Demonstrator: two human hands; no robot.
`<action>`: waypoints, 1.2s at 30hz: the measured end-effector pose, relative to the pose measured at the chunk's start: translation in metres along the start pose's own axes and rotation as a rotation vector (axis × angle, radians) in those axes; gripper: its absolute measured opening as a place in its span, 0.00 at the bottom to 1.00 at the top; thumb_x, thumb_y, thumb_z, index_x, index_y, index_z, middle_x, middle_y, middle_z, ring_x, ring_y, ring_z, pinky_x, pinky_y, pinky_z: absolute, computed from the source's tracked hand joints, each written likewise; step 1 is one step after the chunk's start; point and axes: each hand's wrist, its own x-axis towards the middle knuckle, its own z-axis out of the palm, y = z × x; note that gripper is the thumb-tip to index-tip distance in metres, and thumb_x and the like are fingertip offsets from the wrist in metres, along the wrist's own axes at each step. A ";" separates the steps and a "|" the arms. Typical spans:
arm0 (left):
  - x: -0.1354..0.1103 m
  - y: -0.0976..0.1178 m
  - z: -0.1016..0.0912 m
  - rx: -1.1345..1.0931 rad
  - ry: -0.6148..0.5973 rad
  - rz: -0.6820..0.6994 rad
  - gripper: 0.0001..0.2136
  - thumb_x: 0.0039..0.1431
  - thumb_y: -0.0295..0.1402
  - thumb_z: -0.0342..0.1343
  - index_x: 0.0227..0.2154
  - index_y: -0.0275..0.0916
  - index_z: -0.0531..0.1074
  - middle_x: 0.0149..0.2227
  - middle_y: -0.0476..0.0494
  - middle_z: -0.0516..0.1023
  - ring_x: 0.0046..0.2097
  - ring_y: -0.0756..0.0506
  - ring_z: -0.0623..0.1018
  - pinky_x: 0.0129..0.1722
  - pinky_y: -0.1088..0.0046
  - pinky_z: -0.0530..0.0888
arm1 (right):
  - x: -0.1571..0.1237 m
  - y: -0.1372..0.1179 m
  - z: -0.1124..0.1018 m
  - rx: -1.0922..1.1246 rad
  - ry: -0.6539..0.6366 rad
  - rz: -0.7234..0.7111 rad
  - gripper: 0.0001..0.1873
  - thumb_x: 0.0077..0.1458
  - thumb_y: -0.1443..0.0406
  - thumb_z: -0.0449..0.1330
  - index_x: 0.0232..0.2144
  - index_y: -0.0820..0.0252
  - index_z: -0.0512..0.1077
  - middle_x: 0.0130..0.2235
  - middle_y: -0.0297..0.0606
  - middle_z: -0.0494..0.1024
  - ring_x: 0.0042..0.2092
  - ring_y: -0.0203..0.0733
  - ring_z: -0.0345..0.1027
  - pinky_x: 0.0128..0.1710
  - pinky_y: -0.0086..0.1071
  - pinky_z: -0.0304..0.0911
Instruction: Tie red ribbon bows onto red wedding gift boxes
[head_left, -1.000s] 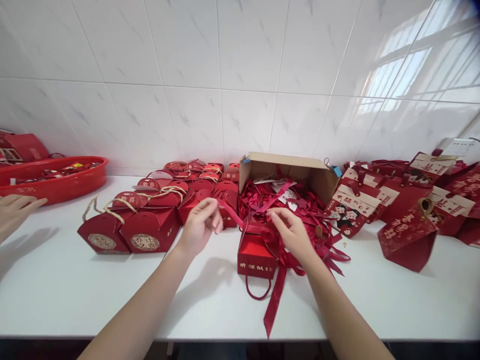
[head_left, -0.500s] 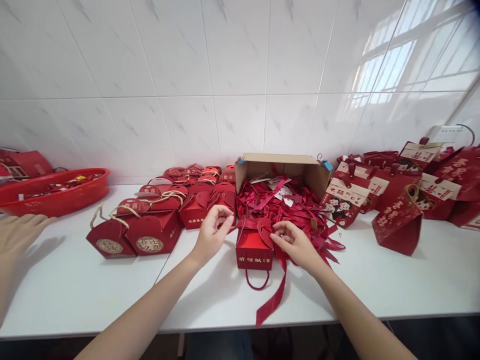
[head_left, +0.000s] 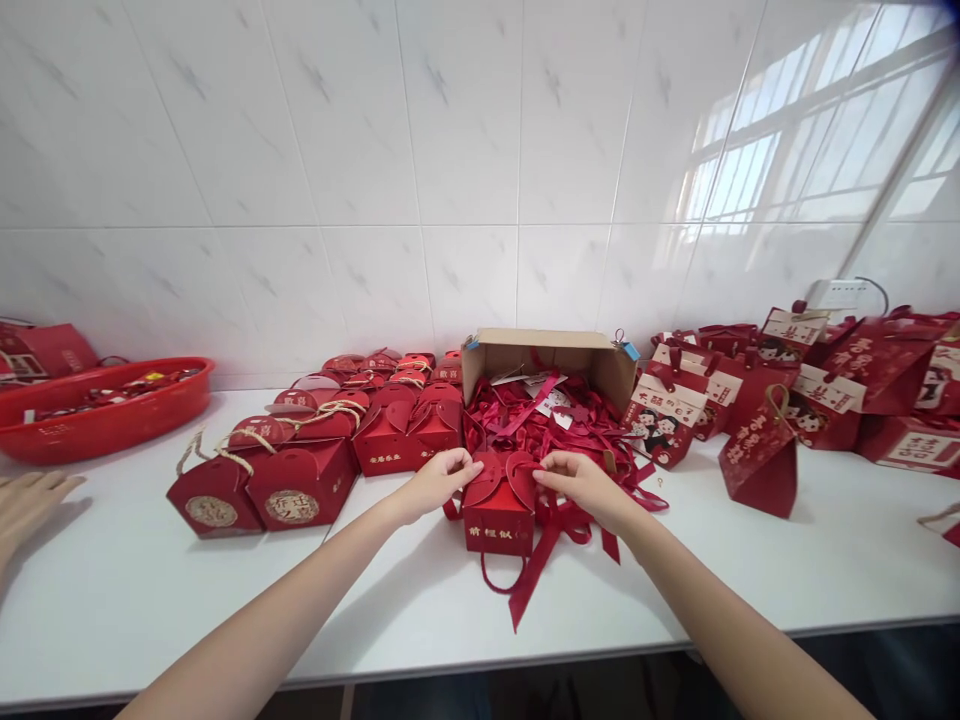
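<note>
Two bare hands meet over a small red cardboard gift box (head_left: pixel 498 520) with gilt lettering, standing on the smooth white tabletop (head_left: pixel 750 570) just in front of an open brown corrugated carton (head_left: pixel 547 352) heaped with glossy red satin ribbons (head_left: pixel 525 415). Behind the carton rises a wall of glazed white tiles (head_left: pixel 450 150). The left hand (head_left: pixel 439 482) pinches the box's rounded left flap; the right hand (head_left: pixel 581 482) pinches the right flap and a red ribbon tail (head_left: pixel 534 580) trailing off the box.
</note>
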 end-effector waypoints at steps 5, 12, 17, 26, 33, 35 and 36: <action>-0.006 -0.001 -0.002 -0.023 -0.005 -0.064 0.22 0.48 0.55 0.56 0.26 0.39 0.60 0.22 0.57 0.60 0.22 0.55 0.60 0.20 0.79 0.58 | -0.003 -0.003 -0.017 -0.202 0.284 -0.245 0.02 0.44 0.68 0.57 0.25 0.57 0.69 0.33 0.39 0.72 0.39 0.45 0.66 0.43 0.39 0.61; -0.012 0.005 0.002 0.013 0.023 -0.063 0.19 0.50 0.52 0.56 0.27 0.39 0.64 0.22 0.56 0.61 0.23 0.53 0.58 0.22 0.77 0.56 | -0.012 0.003 -0.016 -0.313 0.326 -0.404 0.09 0.40 0.73 0.53 0.20 0.55 0.57 0.37 0.40 0.68 0.35 0.43 0.63 0.38 0.37 0.62; -0.012 0.010 -0.002 0.042 0.054 -0.025 0.17 0.50 0.48 0.58 0.23 0.38 0.65 0.25 0.53 0.64 0.29 0.51 0.62 0.28 0.76 0.61 | -0.008 0.016 -0.007 -0.260 0.175 -0.357 0.09 0.42 0.72 0.48 0.20 0.55 0.50 0.34 0.38 0.73 0.23 0.34 0.62 0.23 0.30 0.60; -0.005 0.031 -0.018 0.018 -0.060 -0.089 0.20 0.48 0.52 0.58 0.25 0.40 0.61 0.19 0.58 0.59 0.21 0.53 0.59 0.21 0.77 0.60 | -0.015 0.006 -0.018 -0.393 0.201 -0.420 0.14 0.50 0.65 0.58 0.19 0.57 0.57 0.27 0.35 0.71 0.30 0.38 0.64 0.32 0.32 0.60; -0.003 0.036 -0.024 0.096 0.003 -0.062 0.19 0.43 0.48 0.64 0.25 0.37 0.69 0.22 0.53 0.65 0.23 0.54 0.60 0.20 0.78 0.53 | -0.015 0.009 -0.018 -0.537 0.284 -0.520 0.09 0.57 0.61 0.56 0.35 0.56 0.74 0.32 0.40 0.71 0.35 0.43 0.66 0.36 0.37 0.63; -0.001 0.030 -0.023 0.102 0.003 -0.056 0.19 0.40 0.47 0.66 0.22 0.36 0.70 0.22 0.53 0.66 0.24 0.53 0.61 0.22 0.78 0.54 | -0.016 0.013 -0.019 -0.586 0.282 -0.574 0.11 0.59 0.62 0.53 0.31 0.54 0.75 0.30 0.39 0.69 0.34 0.42 0.64 0.34 0.36 0.63; 0.000 0.027 -0.023 0.102 0.000 -0.058 0.18 0.39 0.46 0.67 0.21 0.36 0.70 0.21 0.53 0.66 0.24 0.53 0.61 0.22 0.78 0.54 | -0.017 0.016 -0.020 -0.611 0.284 -0.600 0.12 0.60 0.62 0.52 0.29 0.54 0.75 0.29 0.39 0.68 0.33 0.42 0.63 0.33 0.36 0.62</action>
